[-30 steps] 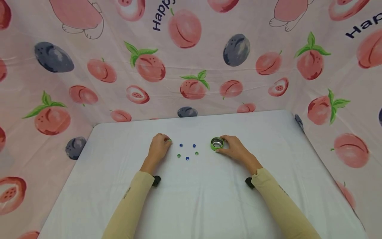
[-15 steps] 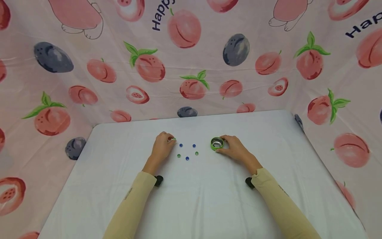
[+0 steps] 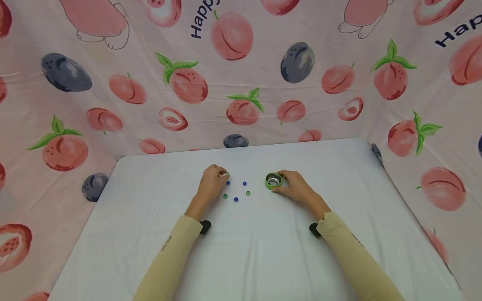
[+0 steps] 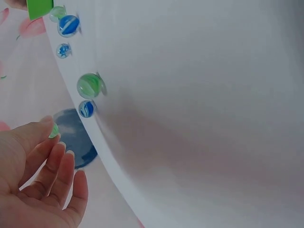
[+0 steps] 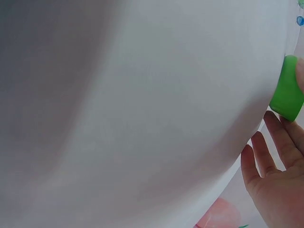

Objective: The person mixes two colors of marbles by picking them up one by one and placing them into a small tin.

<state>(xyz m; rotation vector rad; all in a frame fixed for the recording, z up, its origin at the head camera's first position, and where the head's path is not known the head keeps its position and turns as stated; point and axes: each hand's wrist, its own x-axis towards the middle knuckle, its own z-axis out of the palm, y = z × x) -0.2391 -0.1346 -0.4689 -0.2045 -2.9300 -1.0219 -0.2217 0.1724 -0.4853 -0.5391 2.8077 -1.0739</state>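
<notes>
My left hand [image 3: 211, 181] pinches a green marble [image 4: 54, 131] between thumb and forefinger, raised over the table. Below and beside it lie several loose marbles: a blue marble [image 3: 228, 183] close to the fingertips, another blue marble [image 3: 244, 183] to the right, a green marble [image 3: 225, 196], a blue marble [image 3: 236, 199] nearest me, and a second green marble [image 3: 248, 193]. To their right, my right hand [image 3: 298, 187] grips a small round green container [image 3: 267, 185] with a metal inside, open side up. In the right wrist view the green container [image 5: 287, 88] is partly cut off.
A white cloth covers the table [image 3: 256, 246]. Behind it and at both sides hangs a pink fabric [image 3: 263, 79] printed with fruit. A dark wrist camera [image 3: 205, 227] sits at my left wrist, another black wrist camera [image 3: 315, 230] at my right.
My left hand has moved rightward with the green marble, up to the nearest blue one. My right hand and the container have stayed in place.
</notes>
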